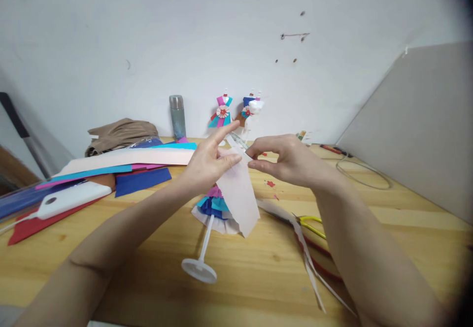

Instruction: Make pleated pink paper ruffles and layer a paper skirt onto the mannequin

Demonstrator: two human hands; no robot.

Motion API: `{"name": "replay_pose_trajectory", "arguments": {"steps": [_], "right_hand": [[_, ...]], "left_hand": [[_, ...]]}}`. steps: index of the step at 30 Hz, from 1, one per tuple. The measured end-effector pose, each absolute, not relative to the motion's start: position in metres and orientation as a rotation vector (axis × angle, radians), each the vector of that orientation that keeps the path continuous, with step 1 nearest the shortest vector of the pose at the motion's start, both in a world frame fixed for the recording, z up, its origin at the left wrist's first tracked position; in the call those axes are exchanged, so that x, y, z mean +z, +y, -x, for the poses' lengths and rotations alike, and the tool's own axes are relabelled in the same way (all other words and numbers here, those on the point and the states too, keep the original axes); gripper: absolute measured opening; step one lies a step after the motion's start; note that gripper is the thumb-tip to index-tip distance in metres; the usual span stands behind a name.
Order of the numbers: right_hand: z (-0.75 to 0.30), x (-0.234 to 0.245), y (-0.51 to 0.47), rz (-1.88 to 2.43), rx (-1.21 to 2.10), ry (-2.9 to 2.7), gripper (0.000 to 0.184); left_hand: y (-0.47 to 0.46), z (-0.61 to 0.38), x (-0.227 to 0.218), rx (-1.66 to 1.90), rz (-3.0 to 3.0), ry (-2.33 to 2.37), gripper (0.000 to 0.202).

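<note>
A pale pink sheet of crepe paper point(240, 194) hangs at the middle of the view. My left hand point(210, 159) holds it near the top, thumb pressed on the paper and index finger stretched out. At its upper right edge my right hand point(284, 157) pinches it between thumb and fingertips. Behind and below the sheet lies a small dress form, tipped on its side, with a layered skirt point(216, 204) of purple, turquoise, blue and white paper. Its white stand point(198, 270) points toward me. The upper part of the form is hidden by my left hand and the paper.
Scissors with yellow and red handles point(313, 226) and thin paper strips point(308, 263) lie at right. Coloured paper sheets point(129, 162) and a white glue gun point(76, 199) are at left. Behind stand a flask point(178, 117) and small dressed forms point(222, 113). A looped cable point(364, 184) lies far right.
</note>
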State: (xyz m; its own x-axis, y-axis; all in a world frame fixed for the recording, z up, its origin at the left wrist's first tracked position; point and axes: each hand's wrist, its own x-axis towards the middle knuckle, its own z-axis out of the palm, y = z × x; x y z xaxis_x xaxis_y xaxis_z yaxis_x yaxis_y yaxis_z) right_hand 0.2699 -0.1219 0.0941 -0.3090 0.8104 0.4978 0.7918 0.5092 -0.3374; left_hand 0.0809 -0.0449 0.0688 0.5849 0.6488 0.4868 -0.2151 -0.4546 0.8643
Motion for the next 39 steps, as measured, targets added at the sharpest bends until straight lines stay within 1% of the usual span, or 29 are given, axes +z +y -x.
{"name": "replay_pose_trajectory", "arguments": {"steps": [4, 8, 17, 26, 29, 34, 39], "right_hand": [[-0.268, 0.093, -0.122, 1.268, -0.006, -2.148, 0.015], [-0.267, 0.092, -0.121, 1.263, -0.027, -2.17, 0.014], [-0.27, 0.09, -0.119, 1.234, -0.024, -2.187, 0.016], [-0.273, 0.09, -0.115, 1.2, 0.046, -2.188, 0.017], [-0.274, 0.089, -0.115, 1.199, 0.029, -2.211, 0.019], [-0.276, 0.088, -0.115, 1.196, -0.033, -2.218, 0.017], [-0.276, 0.087, -0.113, 1.215, -0.005, -2.192, 0.014]], "left_hand": [[-0.041, -0.084, 0.064, 0.978, -1.763, 0.391, 0.074], [-0.041, -0.086, 0.062, 0.971, -1.739, 0.436, 0.08], [-0.044, -0.088, 0.065, 0.902, -1.671, 0.471, 0.08], [-0.04, -0.091, 0.057, 0.861, -1.49, 0.333, 0.084], [-0.04, -0.092, 0.055, 0.844, -1.456, 0.326, 0.08], [-0.04, -0.094, 0.055, 0.822, -1.36, 0.297, 0.069], [-0.038, -0.091, 0.059, 0.778, -1.38, 0.329, 0.07]]}}
